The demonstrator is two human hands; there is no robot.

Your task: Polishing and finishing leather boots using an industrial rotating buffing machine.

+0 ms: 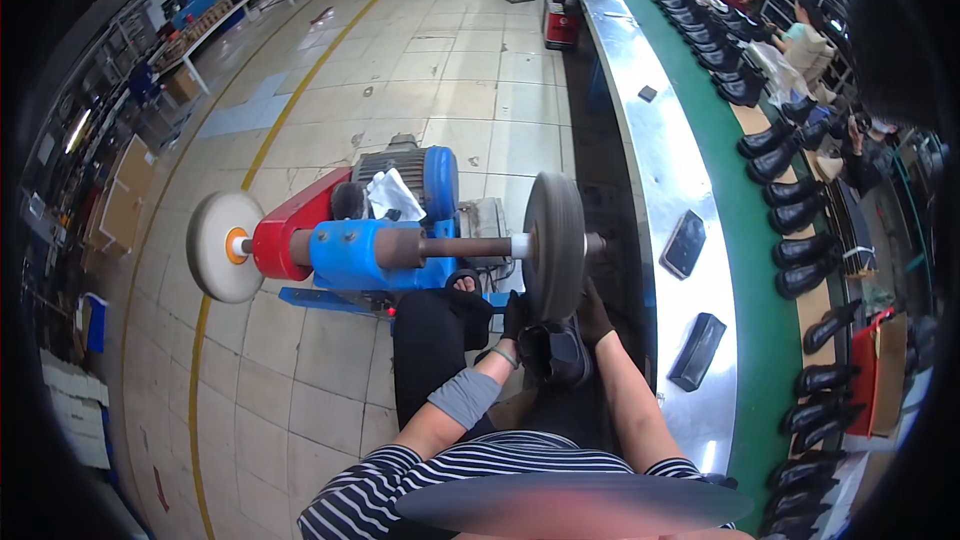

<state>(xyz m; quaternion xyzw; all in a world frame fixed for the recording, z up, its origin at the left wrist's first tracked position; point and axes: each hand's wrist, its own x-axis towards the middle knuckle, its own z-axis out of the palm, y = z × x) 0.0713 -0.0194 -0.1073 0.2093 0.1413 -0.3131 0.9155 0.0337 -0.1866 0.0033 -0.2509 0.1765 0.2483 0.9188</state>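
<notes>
A black shoe [556, 356] is between my two hands, its opening facing up toward me. Its far end disappears beneath the grey buffing wheel [556, 245], so I cannot tell if the two touch. In a dark glove, my left hand [515, 316] grips the shoe's left side. On the other side my right hand [594, 311], also gloved, holds it close to the wheel's right face. The wheel and shoe hide most of my fingers. A grey band [466, 397] wraps my left forearm.
A blue motor machine [345, 248] carries the wheel's shaft, with a pale wheel [226, 246] at its left end. To the right runs a metal ledge [665, 150] holding black blocks [697, 351]. Past it, a green conveyor [757, 380] is flanked by black shoes [803, 265]. Co-workers stand far right.
</notes>
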